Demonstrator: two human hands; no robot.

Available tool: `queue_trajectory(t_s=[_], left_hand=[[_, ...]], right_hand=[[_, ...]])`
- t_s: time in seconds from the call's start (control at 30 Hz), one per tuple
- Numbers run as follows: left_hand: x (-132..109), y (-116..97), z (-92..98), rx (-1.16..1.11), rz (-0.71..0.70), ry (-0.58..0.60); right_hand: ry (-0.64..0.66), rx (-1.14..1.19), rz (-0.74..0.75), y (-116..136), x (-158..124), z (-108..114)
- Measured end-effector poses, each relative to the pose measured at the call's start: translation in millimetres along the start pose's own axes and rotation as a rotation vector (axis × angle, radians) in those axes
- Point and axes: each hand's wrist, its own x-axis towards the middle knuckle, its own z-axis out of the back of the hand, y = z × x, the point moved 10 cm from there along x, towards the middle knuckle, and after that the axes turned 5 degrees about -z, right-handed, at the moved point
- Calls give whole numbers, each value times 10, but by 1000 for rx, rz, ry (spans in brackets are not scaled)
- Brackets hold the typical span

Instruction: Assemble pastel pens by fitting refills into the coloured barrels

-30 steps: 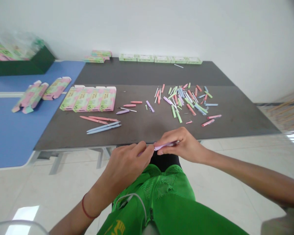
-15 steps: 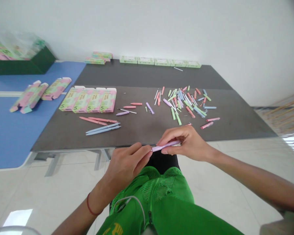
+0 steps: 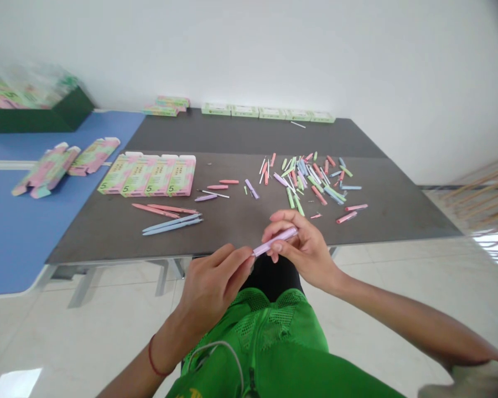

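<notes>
A light purple pen [image 3: 269,244] is held between my two hands, just over the table's near edge. My left hand [image 3: 216,279] pinches its lower left end, and that tip is hidden by the fingers. Around the upper right part of the barrel, the thumb and fingers of my right hand [image 3: 305,243] are closed. Beyond my hands lie a purple pen part [image 3: 252,189], a second purple part [image 3: 206,198], red barrels [image 3: 229,182] and a thin refill [image 3: 216,193]. Pink pens [image 3: 160,210] and blue pens [image 3: 172,223] lie left of my hands.
Loose pen parts [image 3: 311,179] are heaped at right, with red pieces [image 3: 352,213] nearer. Upright cartons [image 3: 147,176] stand at left; green boxes [image 3: 269,113] line the back. Flattened cartons [image 3: 52,166] and a dark green bin [image 3: 37,116] sit on the blue table [image 3: 8,232].
My right hand has turned and its fingers have shifted on the purple pen, which now tilts more steeply up to the right. My left hand keeps its pinch.
</notes>
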Motion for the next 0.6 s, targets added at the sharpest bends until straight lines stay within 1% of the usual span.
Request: queue_trajectory(t_s=[0.13, 0.3, 0.37, 0.47, 0.6], left_hand=[[8, -4, -7, 11, -2, 2], [19, -22, 9, 18, 2, -58], [15, -13, 21, 24, 18, -84], [1, 5, 28, 19, 32, -105], [-3, 19, 15, 26, 36, -74]], right_hand=[[0, 25, -18, -42, 0, 2], [-55, 62, 19, -27, 14, 30], [-59, 58, 23, -35, 20, 24], [-25, 68, 41, -38, 23, -3], [26, 132, 29, -58, 18, -35]])
